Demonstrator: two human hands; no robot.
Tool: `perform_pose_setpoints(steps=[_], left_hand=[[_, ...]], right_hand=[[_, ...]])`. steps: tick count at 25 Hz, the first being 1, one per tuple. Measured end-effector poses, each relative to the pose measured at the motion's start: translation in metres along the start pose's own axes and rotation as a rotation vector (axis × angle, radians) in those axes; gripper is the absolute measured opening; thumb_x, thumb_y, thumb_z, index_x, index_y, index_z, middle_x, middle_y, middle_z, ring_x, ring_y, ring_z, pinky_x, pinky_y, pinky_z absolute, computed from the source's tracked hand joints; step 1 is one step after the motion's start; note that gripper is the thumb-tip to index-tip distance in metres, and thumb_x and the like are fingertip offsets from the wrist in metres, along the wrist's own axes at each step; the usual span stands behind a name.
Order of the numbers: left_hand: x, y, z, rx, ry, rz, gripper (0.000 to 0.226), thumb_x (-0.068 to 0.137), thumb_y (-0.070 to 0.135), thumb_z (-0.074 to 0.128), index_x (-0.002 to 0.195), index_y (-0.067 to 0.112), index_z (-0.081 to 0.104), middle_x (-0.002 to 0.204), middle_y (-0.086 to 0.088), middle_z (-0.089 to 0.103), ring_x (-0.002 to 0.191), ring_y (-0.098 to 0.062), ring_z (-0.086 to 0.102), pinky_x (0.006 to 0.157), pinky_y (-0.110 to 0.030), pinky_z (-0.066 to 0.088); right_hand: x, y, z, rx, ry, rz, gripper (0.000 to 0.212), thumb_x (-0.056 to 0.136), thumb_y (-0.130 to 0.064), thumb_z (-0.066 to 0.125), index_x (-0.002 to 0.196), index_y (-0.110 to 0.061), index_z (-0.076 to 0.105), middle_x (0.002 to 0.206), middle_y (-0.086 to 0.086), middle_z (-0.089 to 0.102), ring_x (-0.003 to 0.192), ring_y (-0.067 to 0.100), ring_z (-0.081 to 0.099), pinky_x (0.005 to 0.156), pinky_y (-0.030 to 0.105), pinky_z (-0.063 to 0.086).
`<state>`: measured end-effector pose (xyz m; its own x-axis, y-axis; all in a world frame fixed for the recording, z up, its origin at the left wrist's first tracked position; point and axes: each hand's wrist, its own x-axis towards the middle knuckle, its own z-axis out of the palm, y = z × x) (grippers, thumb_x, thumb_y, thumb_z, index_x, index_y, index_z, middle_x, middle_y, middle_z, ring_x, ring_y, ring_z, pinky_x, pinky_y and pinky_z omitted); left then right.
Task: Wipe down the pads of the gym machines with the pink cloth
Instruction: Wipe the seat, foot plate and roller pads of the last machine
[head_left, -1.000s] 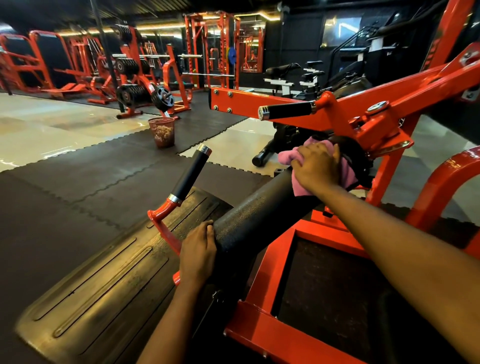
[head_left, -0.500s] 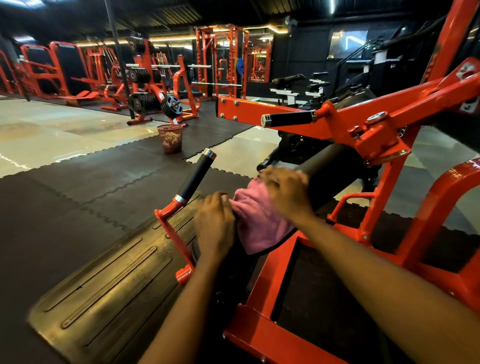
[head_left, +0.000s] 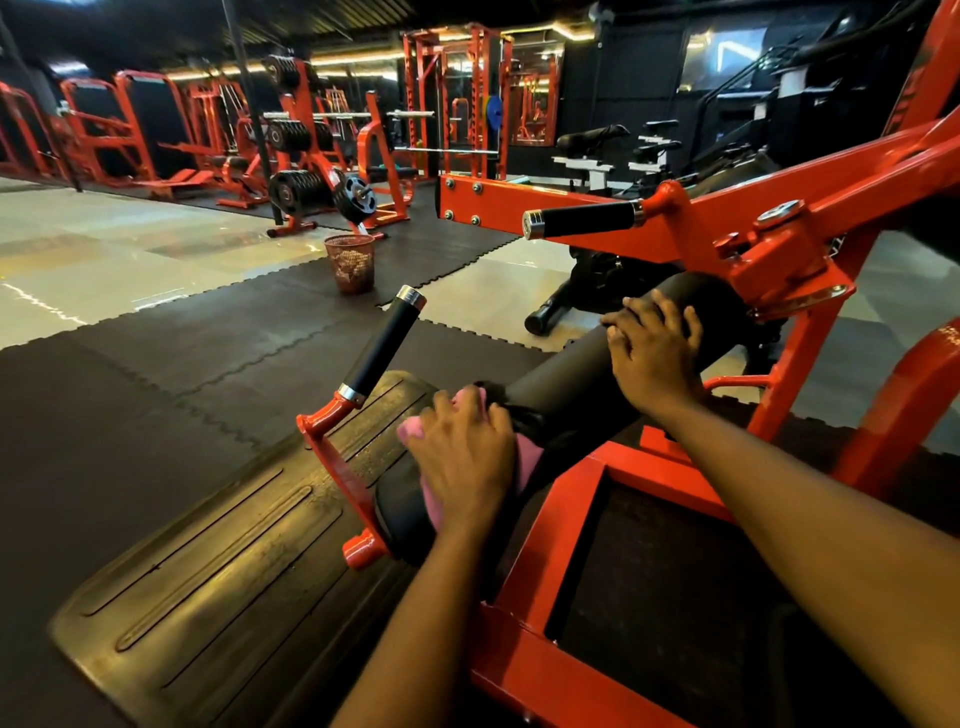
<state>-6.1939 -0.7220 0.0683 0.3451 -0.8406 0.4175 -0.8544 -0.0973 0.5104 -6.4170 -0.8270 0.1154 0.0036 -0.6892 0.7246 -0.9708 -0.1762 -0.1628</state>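
A long black roller pad (head_left: 561, 379) lies across the red machine frame (head_left: 566, 483) in front of me. My left hand (head_left: 467, 457) covers the pink cloth (head_left: 529, 460) at the pad's near end, fingers curled over it and pressing it onto the pad. Pink edges of the cloth show around the hand. My right hand (head_left: 654, 358) rests farther up the pad, fingers spread, holding nothing.
A black grip handle (head_left: 384, 348) on a red bracket rises just left of my left hand. Another black handle (head_left: 582, 221) juts out above the pad. A ribbed rubber footplate (head_left: 208, 561) lies at lower left. A mesh bin (head_left: 350, 262) and weight racks stand beyond.
The cloth slid from the pad's far end down to its near end. It passed from my right hand to my left. My right hand moved back up the pad, bare.
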Motion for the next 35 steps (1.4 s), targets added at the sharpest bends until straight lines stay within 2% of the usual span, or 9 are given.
perform_pose_setpoints(steps=[6,8,14,18,22,25,29,32,35], left_hand=[[-0.032,-0.065,-0.022,0.012,0.126,-0.092,0.037,0.095,0.047,0.039,0.120,0.026,0.056,0.119,-0.004,0.059,0.110,-0.022,0.051,0.089,-0.037,0.036],[-0.027,-0.043,-0.019,0.040,0.111,-0.110,0.037,0.096,0.047,0.039,0.119,0.024,0.056,0.117,-0.006,0.058,0.106,-0.022,0.051,0.091,-0.040,0.039],[0.003,0.050,-0.006,0.012,0.028,0.026,0.043,0.092,0.052,0.035,0.112,0.024,0.060,0.112,-0.006,0.059,0.107,-0.025,0.053,0.098,-0.047,0.029],[-0.004,0.005,-0.011,-0.005,0.060,0.117,0.040,0.092,0.052,0.039,0.115,0.024,0.057,0.116,-0.004,0.056,0.104,-0.021,0.051,0.094,-0.041,0.037],[-0.019,-0.040,-0.021,0.050,0.034,0.062,0.044,0.092,0.051,0.037,0.124,0.027,0.055,0.126,-0.004,0.055,0.110,-0.021,0.051,0.097,-0.039,0.037],[-0.024,-0.066,-0.027,0.050,0.063,-0.004,0.041,0.094,0.048,0.042,0.125,0.026,0.057,0.126,-0.005,0.057,0.111,-0.023,0.052,0.091,-0.038,0.040],[-0.010,-0.084,-0.029,-0.041,-0.046,0.002,0.049,0.095,0.051,0.043,0.136,0.026,0.050,0.131,-0.005,0.056,0.114,-0.022,0.053,0.097,-0.047,0.045],[-0.008,-0.074,-0.022,-0.004,-0.001,-0.033,0.049,0.092,0.056,0.033,0.129,0.028,0.050,0.126,-0.005,0.056,0.110,-0.025,0.054,0.096,-0.052,0.046],[0.004,-0.024,-0.012,0.004,0.027,-0.017,0.041,0.089,0.051,0.032,0.116,0.028,0.053,0.118,-0.005,0.057,0.106,-0.025,0.053,0.096,-0.050,0.042]], right_hand=[[-0.003,-0.003,-0.002,0.019,0.026,0.001,0.050,0.098,-0.043,0.026,0.118,-0.030,0.069,0.143,0.000,0.056,0.147,0.026,0.032,0.121,0.052,0.012],[-0.004,-0.002,-0.001,0.024,0.021,-0.001,0.049,0.099,-0.043,0.025,0.121,-0.031,0.068,0.145,0.000,0.054,0.148,0.026,0.030,0.122,0.051,0.011],[-0.002,-0.002,0.002,-0.010,0.037,0.003,0.045,0.099,-0.042,0.029,0.121,-0.032,0.068,0.145,-0.001,0.055,0.147,0.026,0.030,0.121,0.049,0.010],[-0.001,-0.001,0.001,-0.012,0.036,0.011,0.049,0.099,-0.044,0.027,0.121,-0.032,0.068,0.145,0.000,0.055,0.147,0.025,0.031,0.121,0.051,0.012],[-0.006,-0.001,-0.005,0.024,0.037,-0.005,0.047,0.100,-0.042,0.028,0.125,-0.032,0.065,0.148,-0.001,0.052,0.148,0.026,0.030,0.121,0.051,0.015],[-0.024,0.006,-0.004,0.066,0.104,-0.021,0.043,0.104,-0.037,0.030,0.134,-0.031,0.059,0.155,-0.001,0.044,0.151,0.026,0.026,0.120,0.052,0.017],[-0.063,0.029,0.001,0.213,0.167,-0.034,0.042,0.107,-0.030,0.035,0.145,-0.026,0.051,0.165,-0.001,0.028,0.155,0.024,0.015,0.118,0.049,0.024],[-0.074,0.036,0.001,0.323,0.162,-0.033,0.040,0.107,-0.024,0.040,0.146,-0.023,0.049,0.166,0.002,0.025,0.156,0.025,0.011,0.121,0.042,0.023],[-0.069,0.029,0.002,0.327,0.153,-0.018,0.040,0.106,-0.022,0.041,0.145,-0.022,0.050,0.165,0.004,0.027,0.156,0.026,0.011,0.121,0.044,0.024]])
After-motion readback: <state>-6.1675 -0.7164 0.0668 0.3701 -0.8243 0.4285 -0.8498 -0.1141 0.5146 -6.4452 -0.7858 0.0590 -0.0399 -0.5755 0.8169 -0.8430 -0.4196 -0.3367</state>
